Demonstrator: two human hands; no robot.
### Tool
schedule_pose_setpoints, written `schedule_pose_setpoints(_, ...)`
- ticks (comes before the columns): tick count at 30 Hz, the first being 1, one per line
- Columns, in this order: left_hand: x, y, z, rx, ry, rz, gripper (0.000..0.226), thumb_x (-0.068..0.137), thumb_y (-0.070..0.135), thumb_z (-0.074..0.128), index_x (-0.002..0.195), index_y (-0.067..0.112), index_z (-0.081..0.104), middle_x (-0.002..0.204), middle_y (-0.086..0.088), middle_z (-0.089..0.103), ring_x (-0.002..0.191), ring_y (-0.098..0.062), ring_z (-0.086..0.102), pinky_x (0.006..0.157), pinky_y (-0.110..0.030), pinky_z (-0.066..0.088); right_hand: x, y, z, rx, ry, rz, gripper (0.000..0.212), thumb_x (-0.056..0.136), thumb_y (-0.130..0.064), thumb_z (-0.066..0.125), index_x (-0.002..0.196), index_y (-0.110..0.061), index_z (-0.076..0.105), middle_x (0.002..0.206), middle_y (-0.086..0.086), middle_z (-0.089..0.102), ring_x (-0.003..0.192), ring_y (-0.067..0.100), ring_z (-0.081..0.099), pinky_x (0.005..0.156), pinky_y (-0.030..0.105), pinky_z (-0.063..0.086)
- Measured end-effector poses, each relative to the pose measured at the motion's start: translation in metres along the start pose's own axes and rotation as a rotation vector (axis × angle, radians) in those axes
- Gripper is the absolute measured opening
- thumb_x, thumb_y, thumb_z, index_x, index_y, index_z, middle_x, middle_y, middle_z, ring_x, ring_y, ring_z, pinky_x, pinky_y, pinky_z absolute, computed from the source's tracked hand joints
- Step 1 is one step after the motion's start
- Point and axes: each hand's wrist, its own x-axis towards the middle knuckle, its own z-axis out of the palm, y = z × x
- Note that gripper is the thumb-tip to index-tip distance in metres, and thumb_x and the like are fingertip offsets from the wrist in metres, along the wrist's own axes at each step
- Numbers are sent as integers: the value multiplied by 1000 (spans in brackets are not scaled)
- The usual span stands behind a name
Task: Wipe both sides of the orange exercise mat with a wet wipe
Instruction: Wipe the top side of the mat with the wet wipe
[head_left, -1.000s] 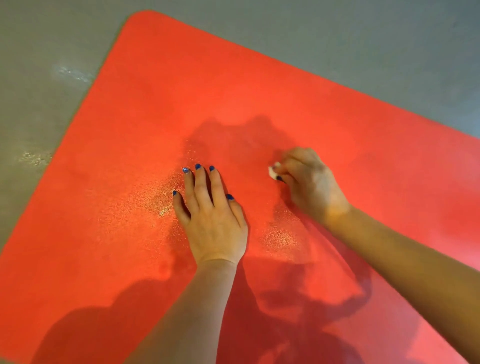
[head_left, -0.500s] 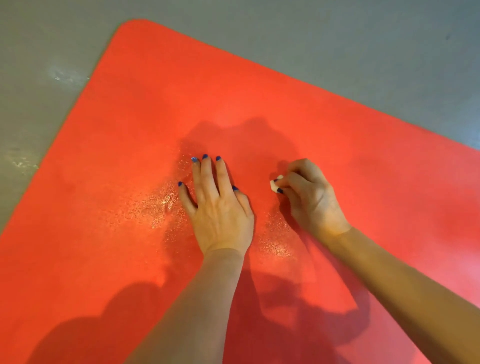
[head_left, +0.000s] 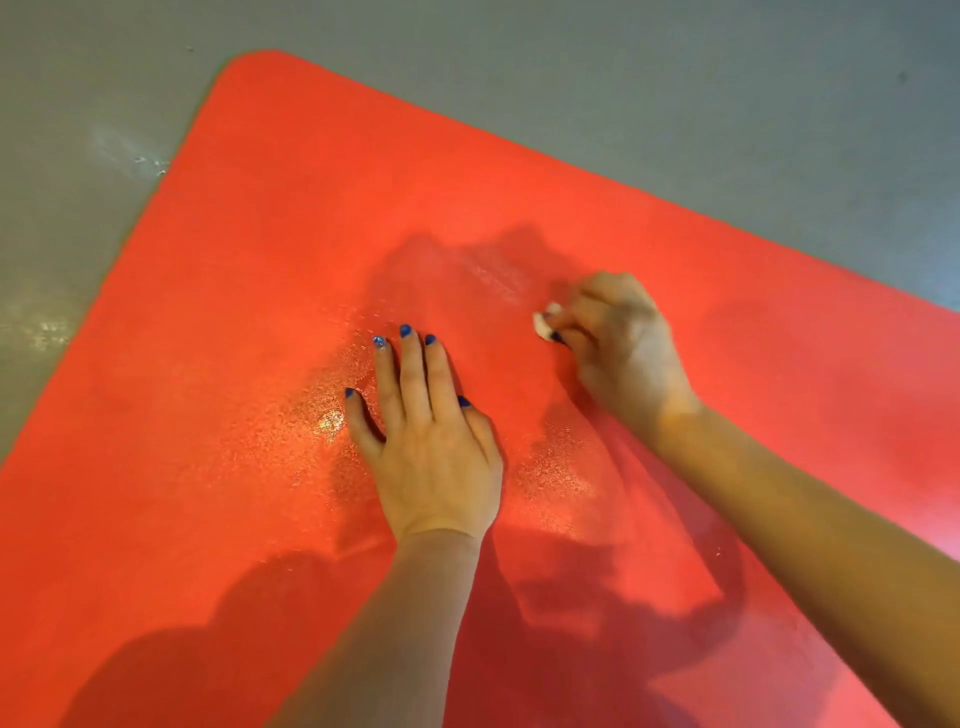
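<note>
The orange exercise mat (head_left: 270, 249) lies flat on the floor and fills most of the view, its rounded far corner at the upper left. My left hand (head_left: 431, 441) presses flat on the mat near the middle, fingers straight. To its right, my right hand (head_left: 618, 348) is curled around a small bunched white wet wipe (head_left: 544, 323), which peeks out at the fingertips and touches the mat. Wet, shiny patches glisten on the mat around both hands.
Grey floor (head_left: 623, 78) surrounds the mat at the top and left, with pale scuff marks at the left. Shadows of my arms and head fall across the mat's near part.
My right hand has slid the wipe to the right and slightly away, leaving a faint wet streak. My left hand stays pressed in place. The view has shifted a little.
</note>
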Motion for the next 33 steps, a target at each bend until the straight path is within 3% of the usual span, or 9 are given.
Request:
schedule_pose_setpoints(3, 0, 1, -1, 9, -19, 4, 62, 93, 25, 31, 152, 9, 39, 163, -9, 31, 154, -30, 20, 120, -60, 16, -1, 2, -1, 1, 19, -11, 14, 75, 6, 65, 74, -7, 69, 78, 9, 60, 78, 22, 47, 70, 33, 41)
schedule_pose_setpoints(6, 0, 0, 0, -7, -5, -6, 61, 93, 25, 31, 152, 9, 40, 163, -9, 32, 154, -29, 21, 120, -60, 16, 53, -13, 25, 33, 5, 49, 17, 69, 8, 64, 72, -8, 68, 79, 10, 59, 80, 29, 51, 69, 32, 38)
schedule_pose_setpoints(9, 1, -2, 0, -26, 24, 1, 60, 93, 23, 34, 150, 9, 43, 162, -9, 35, 153, -28, 24, 119, -59, 17, 88, -18, 39, 44, -72, 153, 19, 76, 7, 61, 79, -9, 72, 88, 9, 60, 89, 31, 54, 75, 31, 40)
schedule_pose_setpoints(13, 0, -2, 0, -23, 11, 5, 60, 93, 24, 35, 150, 9, 43, 162, -8, 35, 153, -29, 23, 119, -59, 16, 25, 8, 4, 47, -48, 7, 15, 77, 6, 66, 77, -8, 68, 80, 9, 59, 82, 24, 51, 74, 34, 42)
schedule_pose_setpoints(18, -1, 1, -1, 12, -17, 10, 61, 94, 25, 30, 151, 7, 40, 163, -10, 31, 153, -31, 21, 119, -61, 16, -46, 33, -35, -3, -26, 67, 9, 86, -3, 64, 84, -7, 72, 86, 9, 63, 83, 24, 55, 76, 36, 45)
schedule_pose_setpoints(25, 0, -1, 1, -1, 6, 2, 61, 93, 24, 31, 151, 8, 41, 162, -10, 35, 153, -29, 23, 119, -60, 18, 85, -22, 44, 34, 69, 298, 6, 81, -4, 60, 80, -3, 65, 88, 16, 59, 86, 35, 57, 67, 33, 34)
schedule_pose_setpoints(28, -1, -2, 1, 4, 21, 6, 60, 93, 22, 33, 150, 7, 43, 160, -10, 37, 153, -29, 25, 119, -59, 18, 107, -37, 59, 60, -27, 109, 8, 74, 4, 62, 78, -2, 65, 85, 15, 59, 83, 35, 57, 65, 34, 36)
schedule_pose_setpoints(30, -1, -1, 0, 8, 11, 12, 61, 92, 23, 33, 150, 7, 43, 160, -10, 37, 153, -29, 25, 119, -59, 18, 107, -14, 47, 22, -71, -28, 3, 75, -3, 62, 75, -3, 65, 83, 16, 61, 82, 36, 58, 69, 33, 36)
schedule_pose_setpoints(33, 1, 0, -1, 26, -21, 12, 62, 92, 25, 33, 150, 8, 42, 161, -10, 35, 153, -31, 24, 119, -60, 18, 110, 14, 34, 67, 103, 300, 9, 80, -9, 61, 76, -4, 67, 90, 16, 62, 92, 34, 57, 74, 28, 35)
